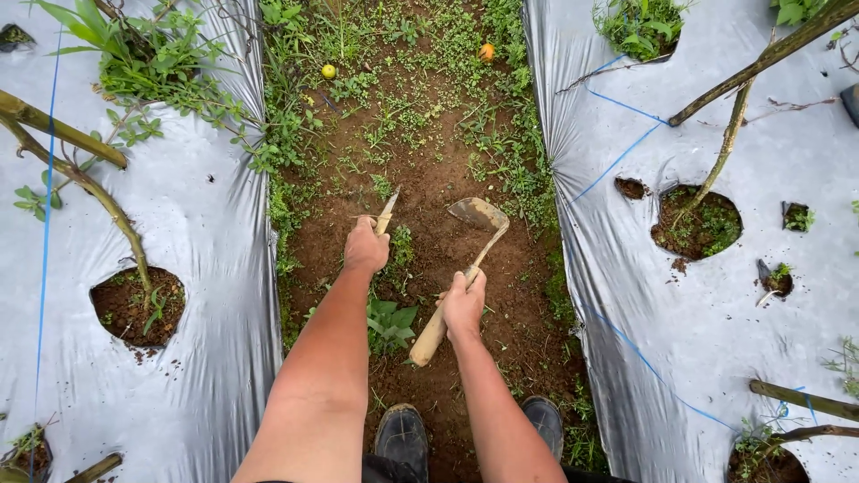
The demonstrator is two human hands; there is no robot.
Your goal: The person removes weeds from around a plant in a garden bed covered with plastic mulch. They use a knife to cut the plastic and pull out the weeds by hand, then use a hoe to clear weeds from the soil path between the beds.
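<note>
While two silver plastic mulch sheets (pixel 179 233) flank it on either side, the bare soil furrow (pixel 429 179) runs straight ahead from the person's two boots (pixel 403 434), and everything here is placed against that furrow. The work in hand looks like weeding: loosening and cutting growth along the furrow floor. The right hand (pixel 463 304) is wrapped tight round the wooden handle of a hand hoe (pixel 465 259), whose blade rests on the dirt near the furrow's middle. The left hand (pixel 365 246) is closed on a small knife-like tool (pixel 386 213), its tip pointing up the furrow. One leafy weed (pixel 389 320) stands between the two forearms, low in the furrow. The next move would seem to call for a short pull of the blade toward the boots, kept clear of the sheet edges. Counted: two sheets, two boots, two tools, and two small round fruits (pixel 328 71), yellow and orange, far up the furrow.
</note>
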